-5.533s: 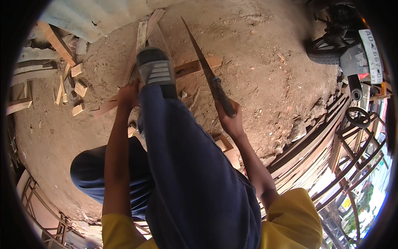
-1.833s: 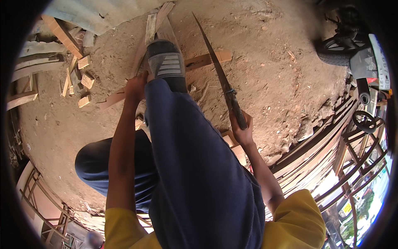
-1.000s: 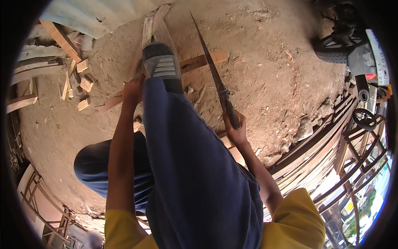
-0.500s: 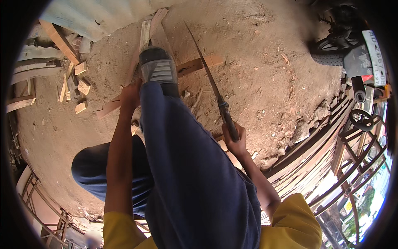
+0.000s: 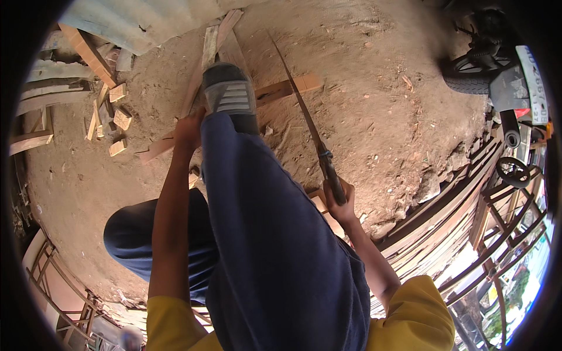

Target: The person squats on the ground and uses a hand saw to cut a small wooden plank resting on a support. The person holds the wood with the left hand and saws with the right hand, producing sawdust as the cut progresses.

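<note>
My right hand [image 5: 341, 202] is closed round the dark handle of a handsaw [image 5: 305, 114]. Its long narrow blade points away from me and crosses a reddish-brown wooden plank [image 5: 307, 82] right of my foot. My shoe [image 5: 229, 93] presses down on that plank, which lies across other boards on the ground. Left of the shoe, my left hand [image 5: 188, 130] grips the plank [image 5: 157, 150], whose other end sticks out beyond it. My leg and shoe hide part of its fingers.
Small wood offcuts [image 5: 122, 118] lie on the dirt at left, by stacked timber [image 5: 55, 99]. A corrugated sheet [image 5: 137, 23] is at the far left. A motorcycle [image 5: 486, 76] stands at far right, above a pile of long boards [image 5: 433, 216] and metal frames [image 5: 503, 234].
My right hand has drawn the saw back a little toward me along its line. My left hand and foot stay on the plank. The whole view has shifted slightly.
</note>
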Tool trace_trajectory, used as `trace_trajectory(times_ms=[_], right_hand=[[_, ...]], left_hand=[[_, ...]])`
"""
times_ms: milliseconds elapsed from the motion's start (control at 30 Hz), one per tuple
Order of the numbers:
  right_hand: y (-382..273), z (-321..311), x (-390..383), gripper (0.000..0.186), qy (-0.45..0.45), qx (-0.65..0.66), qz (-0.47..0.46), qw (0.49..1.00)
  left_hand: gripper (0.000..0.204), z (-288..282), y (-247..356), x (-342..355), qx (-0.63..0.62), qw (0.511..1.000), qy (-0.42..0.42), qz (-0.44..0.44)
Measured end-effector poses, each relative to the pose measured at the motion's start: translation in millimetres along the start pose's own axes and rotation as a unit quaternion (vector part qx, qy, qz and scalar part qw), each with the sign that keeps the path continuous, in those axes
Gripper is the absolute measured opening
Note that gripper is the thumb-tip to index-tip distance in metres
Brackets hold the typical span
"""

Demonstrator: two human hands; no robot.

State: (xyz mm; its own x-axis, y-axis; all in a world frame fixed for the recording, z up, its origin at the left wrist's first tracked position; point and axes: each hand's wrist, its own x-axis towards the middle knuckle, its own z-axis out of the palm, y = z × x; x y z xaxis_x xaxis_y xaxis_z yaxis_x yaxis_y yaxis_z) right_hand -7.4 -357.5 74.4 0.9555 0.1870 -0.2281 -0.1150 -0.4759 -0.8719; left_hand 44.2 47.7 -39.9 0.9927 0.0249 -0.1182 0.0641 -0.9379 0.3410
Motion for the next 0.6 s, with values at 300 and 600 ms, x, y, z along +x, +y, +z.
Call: trace_trajectory(times_ms=[300,600], right_hand=[[-22.4,32.3,97.1,0.018,0.018,0.073,0.04,0.996],[8.3,10.9,-2.4,0.021,0.027,0.037,0.024,0.999]], left_hand=[[0.042,-12.8,26.3,6.9,0.065,0.995,-0.044,-0.06],[0.041,-18.7,18.7,9.0,-0.036,0.994,-0.058,-0.082]])
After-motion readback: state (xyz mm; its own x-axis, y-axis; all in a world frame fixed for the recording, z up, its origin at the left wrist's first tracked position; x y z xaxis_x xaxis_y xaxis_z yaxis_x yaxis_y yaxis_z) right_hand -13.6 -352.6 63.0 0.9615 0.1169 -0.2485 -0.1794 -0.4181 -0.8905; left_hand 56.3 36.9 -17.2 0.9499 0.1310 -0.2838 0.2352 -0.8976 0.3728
